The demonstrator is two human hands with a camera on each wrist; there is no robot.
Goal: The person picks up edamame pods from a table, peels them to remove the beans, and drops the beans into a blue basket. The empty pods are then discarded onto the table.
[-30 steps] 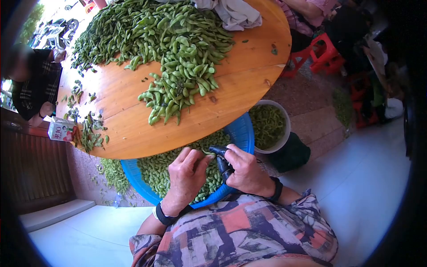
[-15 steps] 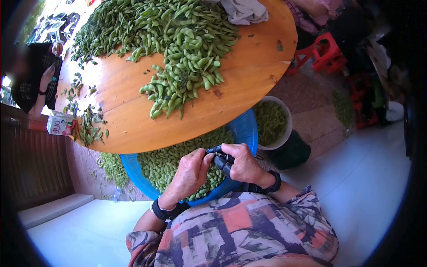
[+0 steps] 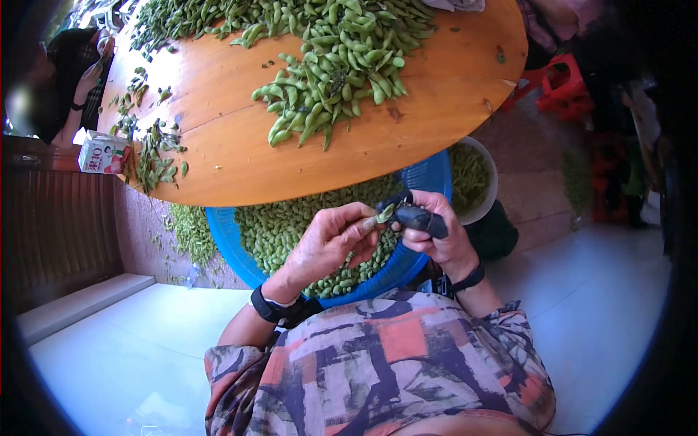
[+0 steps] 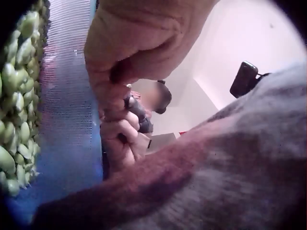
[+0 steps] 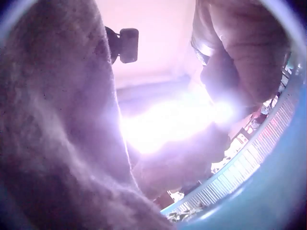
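The left hand [image 3: 333,238] pinches a green pod [image 3: 387,213] by its near end; the right hand [image 3: 445,243], seemingly wearing dark covers [image 3: 418,218], closes on the other. From the left fingertips [image 3: 369,223] the pod points to two o'clock, neither hand nearer. Beneath, toward eight, spreads the blue basin [image 3: 236,251].

I can make out a short-sleeved top [image 3: 349,363] patterned in mauve, charcoal and coral, plus a black left wristband [image 3: 265,305] and black right wristband [image 3: 470,279].
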